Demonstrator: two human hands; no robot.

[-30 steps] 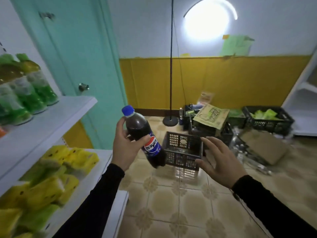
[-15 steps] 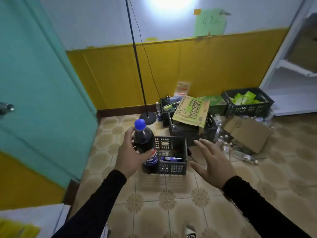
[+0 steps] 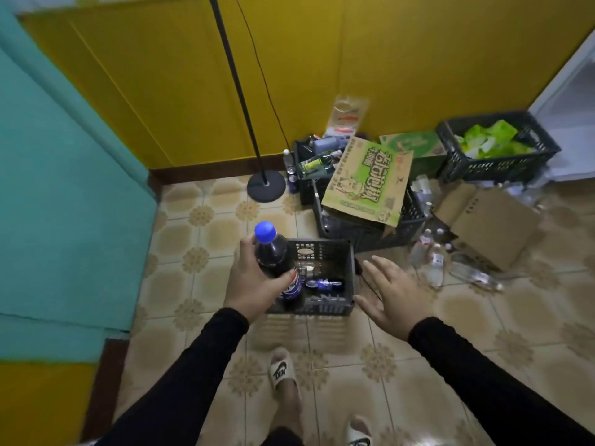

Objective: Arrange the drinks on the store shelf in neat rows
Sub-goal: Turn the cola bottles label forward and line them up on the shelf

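My left hand (image 3: 254, 281) grips a dark cola bottle (image 3: 277, 257) with a blue cap and a Pepsi label, held upright over the near left corner of a small black crate (image 3: 349, 278) on the floor. A second cola bottle (image 3: 323, 284) lies on its side inside that crate. Just right of the crate, my right hand (image 3: 392, 292) hovers with fingers spread and holds nothing. The store shelf is out of view.
A black lamp stand (image 3: 266, 187) stands by the yellow wall. Behind the small crate are larger black crates under a green printed carton (image 3: 367, 183), a crate of green packets (image 3: 497, 146), a brown box (image 3: 489, 223) and clear bottles (image 3: 431, 260). A teal door (image 3: 64, 188) is left.
The view has swung away from the shelf and down to the floor. Both hands have come lower and closer to the small crate, the left still holding the cola bottle.
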